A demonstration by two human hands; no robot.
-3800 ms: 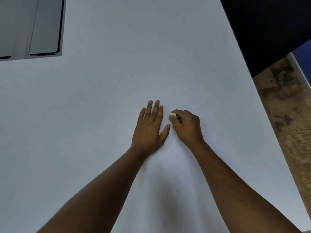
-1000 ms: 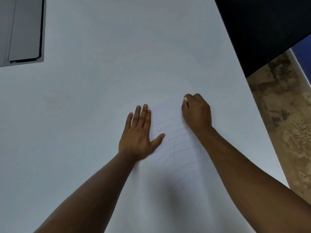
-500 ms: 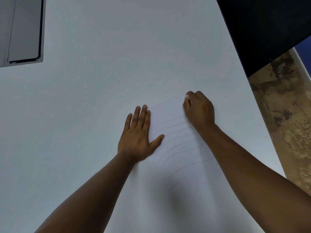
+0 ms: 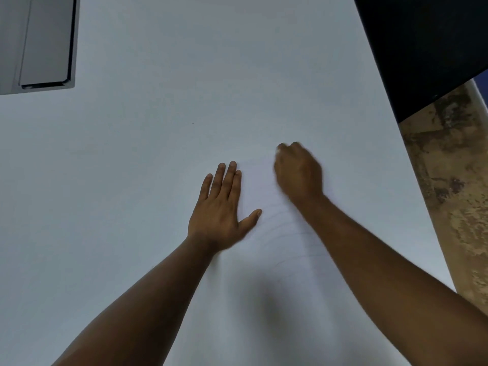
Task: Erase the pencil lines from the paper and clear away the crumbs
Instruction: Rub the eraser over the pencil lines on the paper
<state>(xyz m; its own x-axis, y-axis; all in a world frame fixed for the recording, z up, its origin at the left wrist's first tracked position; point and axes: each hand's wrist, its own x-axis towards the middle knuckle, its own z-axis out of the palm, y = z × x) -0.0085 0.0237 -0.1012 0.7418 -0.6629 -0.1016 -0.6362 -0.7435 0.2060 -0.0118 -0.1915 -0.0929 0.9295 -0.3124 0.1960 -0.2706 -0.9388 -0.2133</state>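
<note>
A white sheet of paper lies on the white table, barely distinct from it. Faint curved pencil lines run across the sheet between my two forearms. My left hand lies flat on the paper's left part, fingers spread and palm down. My right hand is blurred and closed in a fist at the sheet's upper right. A small white eraser peeks out at its fingertips, pressed to the paper. I cannot make out any crumbs.
A grey flat device lies at the table's far left corner. A black panel fills the upper right. The table's right edge drops to a mottled brown floor.
My right hand has kept rubbing at the sheet's top right, shifting slightly and now blurred. The pencil lines close to it look fainter. My left hand has stayed flat in place.
</note>
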